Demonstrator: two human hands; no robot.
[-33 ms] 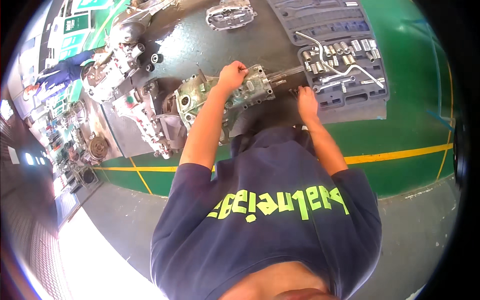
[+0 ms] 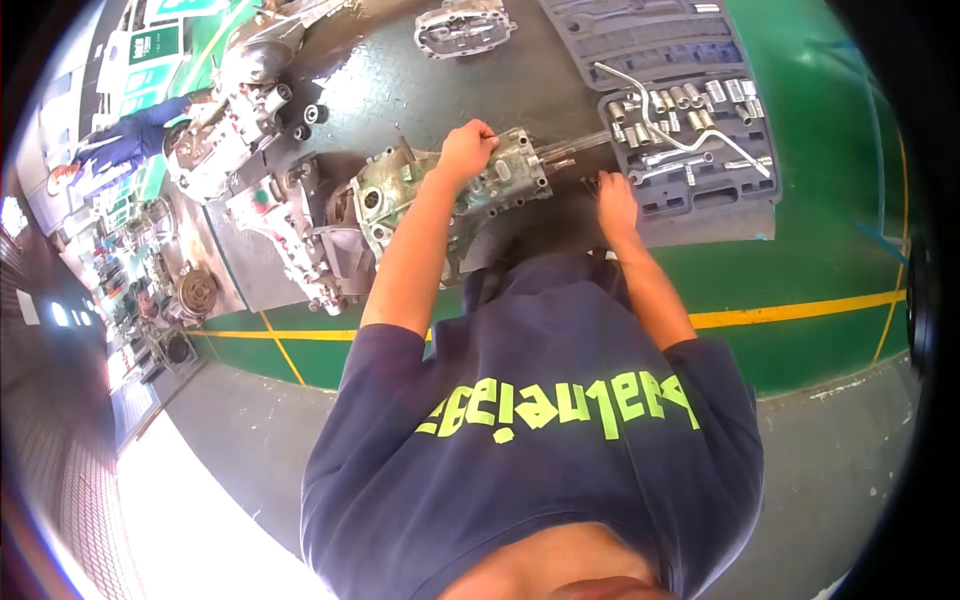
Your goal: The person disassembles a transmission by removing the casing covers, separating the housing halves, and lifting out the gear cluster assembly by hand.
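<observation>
At the upper centre of the frame, the left hand (image 2: 466, 150) rests on the green-grey gearbox housing (image 2: 440, 195), fingers curled around a small tool. The right hand (image 2: 615, 205) lies beside the socket set case (image 2: 700, 190); I cannot tell whether its fingers hold something.

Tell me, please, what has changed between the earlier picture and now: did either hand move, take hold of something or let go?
Nothing visibly changed. The left hand rests on the metal housing and the right hand is on the mat beside the socket set case, as before.
</observation>
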